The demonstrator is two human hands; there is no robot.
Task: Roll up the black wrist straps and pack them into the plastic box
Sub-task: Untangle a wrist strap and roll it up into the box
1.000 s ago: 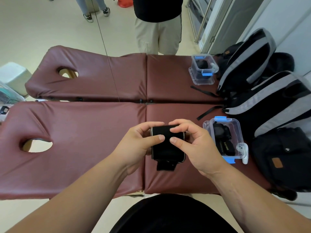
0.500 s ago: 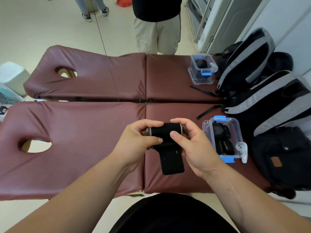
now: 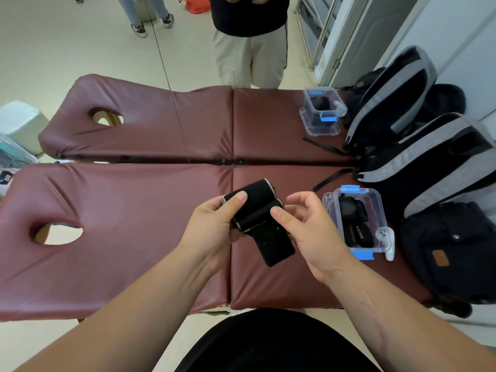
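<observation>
One black wrist strap [image 3: 253, 210] is held in the air between the two hands, above the nearer of two maroon massage beds [image 3: 120, 237]. The left hand [image 3: 212, 226] grips it: the thumb lies across the top of the band and the fingers are curled underneath. The strap is partly rolled. Two rounded folds sit side by side against the left thumb, and one flat loose tail hangs down between the wrists.

The right hand [image 3: 311, 229] is loosely spread. Only its thumb tip touches the near end of the roll, and its other fingers are curled apart from the strap.

Just right of the right hand stands one clear plastic box [image 3: 328, 210] with two blue clips. It is open on top and holds at least two dark rolled items, one with yellow lettering. A small white piece sits at its outer corner.

A second clear box [image 3: 304, 102], also blue-clipped, rests well beyond the right hand on the far massage bed [image 3: 188, 124].

Further right of both boxes lie two grey-and-black backpacks [image 3: 386, 103] and one dark bag [image 3: 451, 251].

Beyond the hands, one person [image 3: 249, 49] stands at the far bed's edge.
</observation>
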